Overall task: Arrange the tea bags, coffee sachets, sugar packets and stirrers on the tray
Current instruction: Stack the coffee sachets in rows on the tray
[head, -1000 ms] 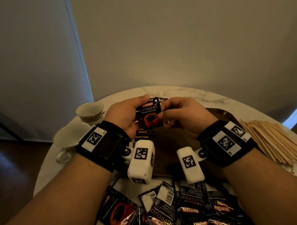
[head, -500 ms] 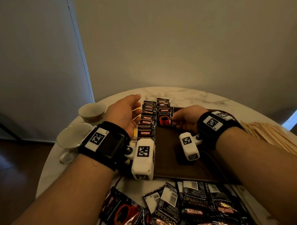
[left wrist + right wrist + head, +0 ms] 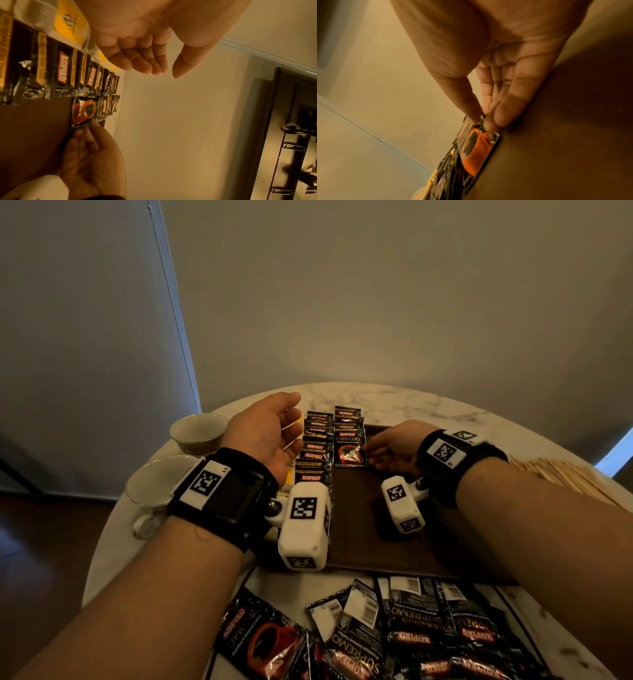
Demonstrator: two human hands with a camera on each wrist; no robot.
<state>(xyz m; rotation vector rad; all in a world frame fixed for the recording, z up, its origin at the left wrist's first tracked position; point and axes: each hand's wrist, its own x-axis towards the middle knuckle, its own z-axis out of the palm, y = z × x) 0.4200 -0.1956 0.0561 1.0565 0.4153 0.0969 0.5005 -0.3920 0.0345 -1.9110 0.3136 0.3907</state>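
Black foil coffee sachets (image 3: 317,446) fill two rows on brown tray (image 3: 359,525); right hand (image 3: 390,451) apparently pinches newest, left hand (image 3: 270,433) spread, loose pile (image 3: 394,631) remaining.

The head view looks forward and down over both forearms at the counter (image 3: 394,405) and the wall beyond. Each wrist view sits close under its palm, facing the far wall — all three share the front coffee sachet (image 3: 349,451) (image 3: 85,109) (image 3: 476,150) on the tray (image 3: 370,529).

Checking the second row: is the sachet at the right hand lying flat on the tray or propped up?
Nearly flat: the coffee sachet lies face-up on the tray, overlapping the row behind; the right hand pinches its edge.
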